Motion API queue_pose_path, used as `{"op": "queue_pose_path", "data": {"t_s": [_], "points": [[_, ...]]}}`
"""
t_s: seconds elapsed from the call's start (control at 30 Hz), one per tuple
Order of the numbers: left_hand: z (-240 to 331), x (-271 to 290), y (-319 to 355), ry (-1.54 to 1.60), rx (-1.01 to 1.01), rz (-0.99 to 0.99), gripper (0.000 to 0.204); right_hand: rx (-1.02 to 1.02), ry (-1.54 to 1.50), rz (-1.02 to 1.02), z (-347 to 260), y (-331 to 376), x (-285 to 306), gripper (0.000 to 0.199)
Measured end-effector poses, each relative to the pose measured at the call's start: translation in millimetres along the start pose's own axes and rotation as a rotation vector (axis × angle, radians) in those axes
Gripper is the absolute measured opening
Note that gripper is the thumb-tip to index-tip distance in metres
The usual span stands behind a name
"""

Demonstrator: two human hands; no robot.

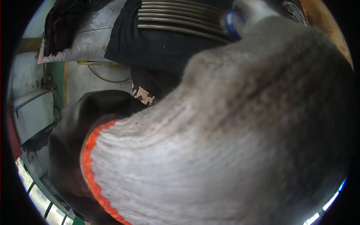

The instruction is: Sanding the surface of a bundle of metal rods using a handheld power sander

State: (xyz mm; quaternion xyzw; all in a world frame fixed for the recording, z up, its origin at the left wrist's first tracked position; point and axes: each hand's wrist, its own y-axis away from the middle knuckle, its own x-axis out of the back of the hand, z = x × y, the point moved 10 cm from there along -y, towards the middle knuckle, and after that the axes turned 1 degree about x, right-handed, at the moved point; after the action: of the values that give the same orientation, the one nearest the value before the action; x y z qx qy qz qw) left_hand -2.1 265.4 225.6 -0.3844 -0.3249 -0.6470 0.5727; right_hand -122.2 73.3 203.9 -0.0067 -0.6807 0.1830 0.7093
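A hand in a white knit glove (pixel 232 123) with an orange cuff and a dark sleeve is raised very close to the camera and fills most of the view. The sleeve comes in from the lower left, so I take it for my left hand. Its fingers stretch toward the upper right, where a white cylinder with a blue ring (pixel 233 21) shows at the glove's edge. The glove's back hides the fingers, so whether they grip the cylinder is not visible. My right hand is not in view.
A row of parallel metal rods (pixel 176 18) lies at the top over a dark cloth (pixel 157 47). A grey metal sheet (pixel 90 41) and a dark red rag (pixel 60 26) sit at upper left. Grey machine panels (pixel 33 108) and a thin cable (pixel 107 78) are at left.
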Motion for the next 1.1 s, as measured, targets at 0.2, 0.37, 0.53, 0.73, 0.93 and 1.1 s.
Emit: {"op": "queue_pose_path", "data": {"t_s": [0.2,0.37,0.53,0.73,0.93,1.1], "points": [[4,-19,-3,0.072,-0.034,-0.065,0.022,0.019,0.011,0.039,5,7,3,0.018],[7,-29,-6,0.111,-0.046,-0.101,0.023,0.015,-0.019,0.021,5,11,7,0.017],[9,-35,-6,0.138,-0.065,-0.130,0.025,0.001,-0.012,0.010,5,11,5,0.018],[16,-41,-8,0.188,-0.092,-0.160,0.026,0.019,-0.005,0.031,3,9,8,0.018],[27,-49,-14,0.249,-0.132,-0.191,0.028,0.024,-0.027,0.058,0,5,9,0.017],[28,-53,-12,0.267,-0.148,-0.193,0.029,0.023,-0.001,0.052,-4,4,2,0.016]]}}
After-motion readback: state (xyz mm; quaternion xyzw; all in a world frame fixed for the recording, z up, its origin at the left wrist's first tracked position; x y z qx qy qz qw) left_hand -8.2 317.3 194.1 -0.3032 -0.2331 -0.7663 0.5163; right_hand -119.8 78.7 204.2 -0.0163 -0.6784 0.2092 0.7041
